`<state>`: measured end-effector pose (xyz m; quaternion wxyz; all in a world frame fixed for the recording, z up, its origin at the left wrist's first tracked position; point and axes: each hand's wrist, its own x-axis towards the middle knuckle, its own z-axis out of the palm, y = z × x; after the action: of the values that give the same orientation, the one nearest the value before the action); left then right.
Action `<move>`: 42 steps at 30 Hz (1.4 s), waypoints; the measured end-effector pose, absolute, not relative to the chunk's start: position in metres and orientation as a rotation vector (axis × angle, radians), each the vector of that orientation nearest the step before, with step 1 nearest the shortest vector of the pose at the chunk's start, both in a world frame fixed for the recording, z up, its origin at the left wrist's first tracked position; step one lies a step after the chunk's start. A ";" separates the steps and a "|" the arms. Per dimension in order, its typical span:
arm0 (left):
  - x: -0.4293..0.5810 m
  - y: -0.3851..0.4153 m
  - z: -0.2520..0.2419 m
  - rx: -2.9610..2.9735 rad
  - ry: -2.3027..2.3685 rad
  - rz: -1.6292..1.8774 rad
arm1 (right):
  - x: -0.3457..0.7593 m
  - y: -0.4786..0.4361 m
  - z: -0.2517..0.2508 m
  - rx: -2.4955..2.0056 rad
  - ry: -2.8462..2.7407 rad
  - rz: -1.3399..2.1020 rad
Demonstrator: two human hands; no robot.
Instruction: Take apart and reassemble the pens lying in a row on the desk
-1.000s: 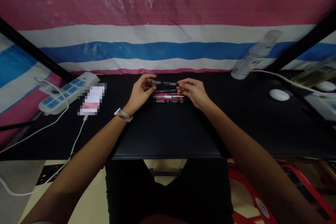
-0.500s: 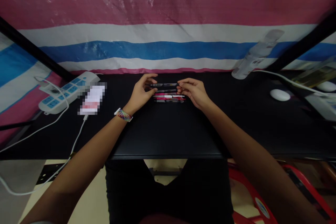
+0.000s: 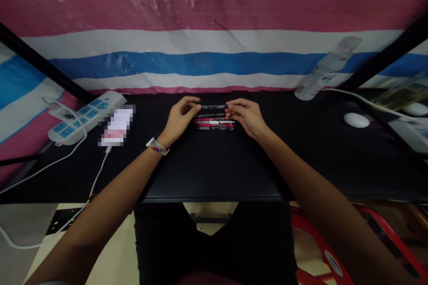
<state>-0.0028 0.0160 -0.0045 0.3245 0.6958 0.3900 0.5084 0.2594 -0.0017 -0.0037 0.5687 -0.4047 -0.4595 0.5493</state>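
Note:
A black pen (image 3: 214, 107) lies level between my hands at the far side of the black table. My left hand (image 3: 182, 115) pinches its left end between thumb and fingers. The fingertips of my right hand (image 3: 246, 116) are closed on its right end. Just nearer to me, several pens lie side by side in a row: a dark one (image 3: 214, 116), a white and red one (image 3: 216, 122) and a dark clear-barrelled one (image 3: 216, 128) among them. My right fingers partly cover the right ends of some.
On the left are a power strip (image 3: 75, 127) and a blurred-out phone (image 3: 117, 125) with its white cable. To the right stand a clear bottle (image 3: 316, 78) and a white computer mouse (image 3: 356, 120). A striped sheet (image 3: 214, 63) hangs behind the table (image 3: 214, 173).
My left thumb has moved up from beside the row and closed onto the black pen's left end. My right hand keeps its hold, almost still.

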 end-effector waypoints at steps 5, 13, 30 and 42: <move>-0.001 0.012 -0.001 1.824 1.044 1.295 | 0.260 -0.003 -0.004 -0.948 -1.096 1.285; -0.002 0.009 0.007 1.823 1.011 1.350 | 0.259 -0.004 -0.002 -0.972 -1.092 1.299; 0.000 0.011 0.001 1.837 0.959 1.342 | 0.258 -0.004 0.001 -0.981 -1.086 1.280; 0.003 0.007 0.004 1.852 0.975 1.395 | 0.256 -0.012 0.010 -0.790 -0.880 1.697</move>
<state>0.0028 0.0065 0.0043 0.3082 0.7004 0.3686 0.5278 0.2559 -0.0123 0.0098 0.5112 -0.3282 -0.3659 0.7050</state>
